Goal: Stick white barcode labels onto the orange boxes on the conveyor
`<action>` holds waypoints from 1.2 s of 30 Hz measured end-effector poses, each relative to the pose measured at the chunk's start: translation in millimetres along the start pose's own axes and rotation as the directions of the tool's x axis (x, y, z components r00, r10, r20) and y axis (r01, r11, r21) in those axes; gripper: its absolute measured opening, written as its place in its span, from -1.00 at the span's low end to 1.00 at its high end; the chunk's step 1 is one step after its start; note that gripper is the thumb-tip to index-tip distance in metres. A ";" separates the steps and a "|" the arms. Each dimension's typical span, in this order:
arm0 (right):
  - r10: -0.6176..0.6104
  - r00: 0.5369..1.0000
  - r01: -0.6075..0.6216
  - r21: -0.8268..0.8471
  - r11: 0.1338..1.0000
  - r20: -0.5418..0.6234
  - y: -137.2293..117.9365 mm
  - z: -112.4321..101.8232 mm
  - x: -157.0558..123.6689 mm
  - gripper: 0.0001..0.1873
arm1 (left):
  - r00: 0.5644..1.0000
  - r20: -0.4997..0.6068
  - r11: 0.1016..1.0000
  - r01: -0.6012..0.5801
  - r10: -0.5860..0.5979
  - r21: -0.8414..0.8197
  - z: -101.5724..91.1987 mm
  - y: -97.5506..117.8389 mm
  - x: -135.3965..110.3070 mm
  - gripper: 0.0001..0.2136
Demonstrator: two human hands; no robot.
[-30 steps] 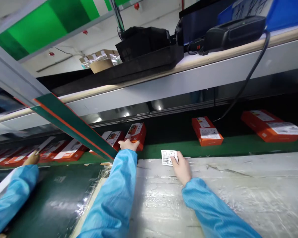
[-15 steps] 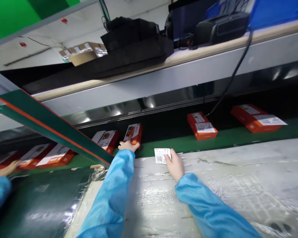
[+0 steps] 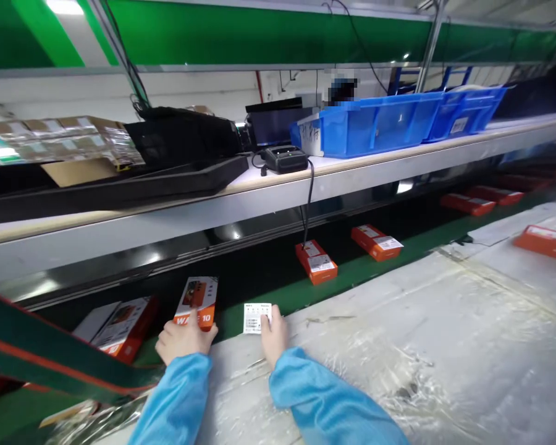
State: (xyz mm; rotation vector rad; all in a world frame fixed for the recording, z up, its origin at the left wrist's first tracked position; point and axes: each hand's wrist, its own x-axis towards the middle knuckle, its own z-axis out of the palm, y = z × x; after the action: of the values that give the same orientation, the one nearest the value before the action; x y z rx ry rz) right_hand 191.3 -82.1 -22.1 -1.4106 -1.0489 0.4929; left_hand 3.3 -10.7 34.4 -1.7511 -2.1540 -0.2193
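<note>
A box (image 3: pixel 200 298) rests on the belt (image 3: pixel 280 295), its near end straddled by the thumb and fingers of the left hand (image 3: pixel 186 343), one finger lying along the top. How firm that hold is cannot be told. The right hand (image 3: pixel 275 340) pinches a white label (image 3: pixel 254 320) by its edge, just past three o'clock from the box and apart from it.

Work on this box looks unfinished: the label is in the fingers, not on cardboard, and no such label shows on the visible top. Between two and three o'clock, a second box (image 3: pixel 317 262) and, beyond it, a third box (image 3: pixel 373 238) each bear white labels, suggesting theirs is done. Between eight and nine o'clock, a fourth box (image 3: pixel 120 329) carries a loose-looking white sheet on top; whether it is labelled cannot be told.

The box itself is orange-red with a white band, a dark-and-orange picture and small icons, "WA" and "10" legible around the covering finger. Its far end points toward twelve. The label's fine print is too small to read.
</note>
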 end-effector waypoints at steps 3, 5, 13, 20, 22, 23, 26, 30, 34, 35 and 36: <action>0.025 0.995 -0.021 0.037 0.999 -0.097 4.8 -0.7 4.8 -0.75 | 0.956 -0.231 0.980 -0.193 0.179 -0.039 -2.5 21.2 -14.9 -0.41; 0.043 0.988 -0.033 0.064 0.997 -0.151 7.0 -2.9 8.5 -0.72 | 0.893 -0.343 0.935 -0.342 0.293 -0.090 0.1 38.4 -20.7 -0.54; 0.086 0.970 -0.081 0.031 0.996 -0.228 15.0 -25.2 28.0 -0.68 | 0.872 -0.340 0.851 -0.450 0.353 -0.272 4.2 83.2 -35.2 -0.53; 0.103 0.964 -0.122 -0.061 0.991 -0.243 10.4 -47.3 47.6 -0.62 | 0.838 -0.179 0.730 -0.538 0.515 -0.421 -0.7 88.0 -38.6 -0.38; 0.068 0.969 -0.099 -0.120 0.988 -0.239 4.3 -50.2 54.2 -0.59 | 0.830 -0.188 0.706 -0.548 0.524 -0.449 2.2 88.4 -38.9 -0.42; 0.049 0.972 -0.088 -0.159 0.983 -0.231 0.3 -49.8 57.6 -0.58 | 0.828 -0.191 0.699 -0.551 0.527 -0.457 3.7 88.8 -39.3 -0.48; -0.003 0.984 -0.053 -0.310 0.949 -0.180 -14.5 -39.7 67.5 -0.57 | 0.821 -0.206 0.679 -0.559 0.532 -0.476 7.5 89.7 -41.7 -0.60; -0.079 0.994 0.023 -0.542 0.840 -0.081 -35.8 -18.5 75.7 -0.62 | 0.842 -0.273 0.685 -0.538 0.465 -0.491 8.7 84.7 -46.6 -0.71; -0.132 0.990 0.065 -0.692 0.719 -0.044 -47.0 -14.2 77.2 -0.60 | 0.857 -0.345 0.714 -0.511 0.383 -0.479 8.0 59.0 -41.6 -0.73; -0.173 0.984 0.080 -0.738 0.670 -0.050 -47.3 -16.5 77.3 -0.57 | 0.864 -0.376 0.729 -0.490 0.334 -0.479 8.6 48.3 -37.4 -0.72; -0.239 0.970 0.113 -0.785 0.609 -0.045 -46.5 -19.7 77.3 -0.55 | 0.872 -0.409 0.747 -0.457 0.269 -0.482 10.1 36.0 -32.2 -0.71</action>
State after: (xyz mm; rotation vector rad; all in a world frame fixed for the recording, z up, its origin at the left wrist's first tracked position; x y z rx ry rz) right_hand 231.9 -37.4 47.7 -2.0351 -1.3398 -0.2859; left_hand 41.9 -28.8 9.6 -2.2263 -1.5464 -1.0530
